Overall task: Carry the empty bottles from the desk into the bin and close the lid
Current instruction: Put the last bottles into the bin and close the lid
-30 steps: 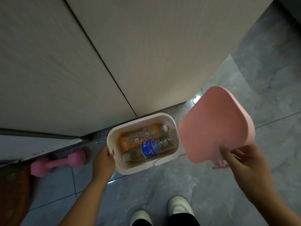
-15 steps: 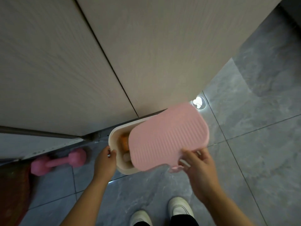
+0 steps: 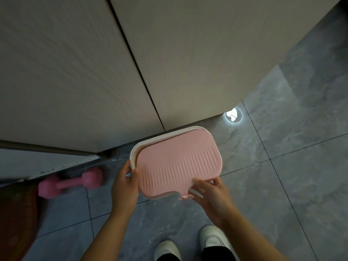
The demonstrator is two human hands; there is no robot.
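1. Bin (image 3: 134, 150): white, rounded-rectangular, sitting on the grey tiled floor (image 3: 282, 185) at the foot of a pale wood-grain cabinet (image 3: 169, 63); showing only a strip of rim along the far and left edges.
2. Lid (image 3: 178, 166): pink, ribbed across its near half, lying over the bin's opening and covering nearly all of it; sitting slightly askew, leaving the white rim exposed on the left and far side; small pink tab (image 3: 185, 197) projecting from the near edge.
3. Bottles: hidden beneath the lid, not to be seen.
4. Left hand (image 3: 124, 185): gripping the bin's left end, thumb curling over the rim next to the lid's corner, fingers going round the outside.
5. Right hand (image 3: 211, 194): pinching the lid's near right corner, thumb lying on top, fingers curling beneath the edge beside the tab.
6. Dumbbell (image 3: 71, 182): pink, lying on the floor left of the bin, well apart from it.
7. Shoes (image 3: 212, 240): white pair, standing on the tiles near the bottom edge.
8. Round floor light (image 3: 233, 114): glowing white at the cabinet's corner, beyond the bin to the right.
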